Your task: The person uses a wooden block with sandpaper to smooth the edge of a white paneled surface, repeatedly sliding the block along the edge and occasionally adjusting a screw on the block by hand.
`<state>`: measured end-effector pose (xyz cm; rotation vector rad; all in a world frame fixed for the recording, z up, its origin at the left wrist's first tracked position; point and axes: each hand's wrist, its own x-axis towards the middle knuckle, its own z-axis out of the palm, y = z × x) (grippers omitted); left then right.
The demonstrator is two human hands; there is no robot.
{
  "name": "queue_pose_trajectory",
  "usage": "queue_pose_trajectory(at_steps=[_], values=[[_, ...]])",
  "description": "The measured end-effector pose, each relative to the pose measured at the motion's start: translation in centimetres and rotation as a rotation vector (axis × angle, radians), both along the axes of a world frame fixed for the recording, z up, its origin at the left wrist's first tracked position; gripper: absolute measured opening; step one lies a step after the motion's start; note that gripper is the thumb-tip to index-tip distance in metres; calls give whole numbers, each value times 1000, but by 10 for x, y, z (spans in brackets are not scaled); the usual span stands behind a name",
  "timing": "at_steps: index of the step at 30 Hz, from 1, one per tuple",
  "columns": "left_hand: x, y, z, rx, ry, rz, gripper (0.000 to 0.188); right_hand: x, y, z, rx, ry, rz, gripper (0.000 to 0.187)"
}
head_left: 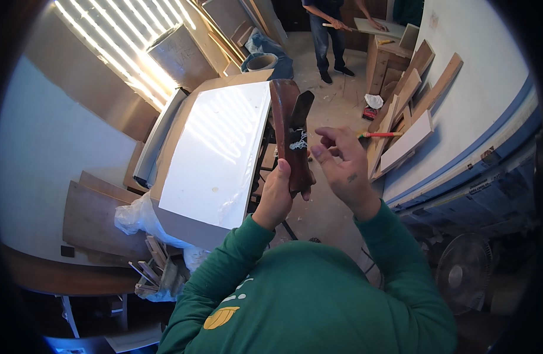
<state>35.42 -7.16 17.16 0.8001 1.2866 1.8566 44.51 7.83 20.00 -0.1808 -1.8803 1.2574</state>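
My left hand (276, 197) grips a brown wooden hand plane (283, 118) by its near end and holds it up off the right edge of the white panel. A dark blade or wedge (301, 109) sticks up from the plane's body. White curled shavings (298, 140) sit in its throat. Just right of the shavings is my right hand (342, 165), its thumb and fingers bent but apart, with nothing seen between them. The white panel (215, 147) lies on brown board on a table to the left, light stripes reflecting on it.
Wooden boards (416, 88) lean along the right wall, with a red-handled tool (385, 134) by them. A standing fan (463, 271) is at lower right. Scrap wood in a plastic bag (159, 271) stands at lower left. A person (327, 29) works at a wooden cabinet (386, 62) ahead.
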Motion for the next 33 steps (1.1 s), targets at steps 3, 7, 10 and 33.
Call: queue_pose_trajectory(at_steps=[3, 7, 10, 33], values=[[2, -1, 2, 3, 44, -6, 76, -3, -11, -1, 166, 22, -37, 37], [5, 3, 1, 4, 18, 23, 76, -1, -20, -14, 392, 64, -148, 41], [0, -2, 8, -30, -1, -18, 74, 1, -19, -13, 416, 62, -119, 39], [-8, -14, 3, -90, 149, -88, 61, 11, -7, 13, 417, 80, 86, 19]])
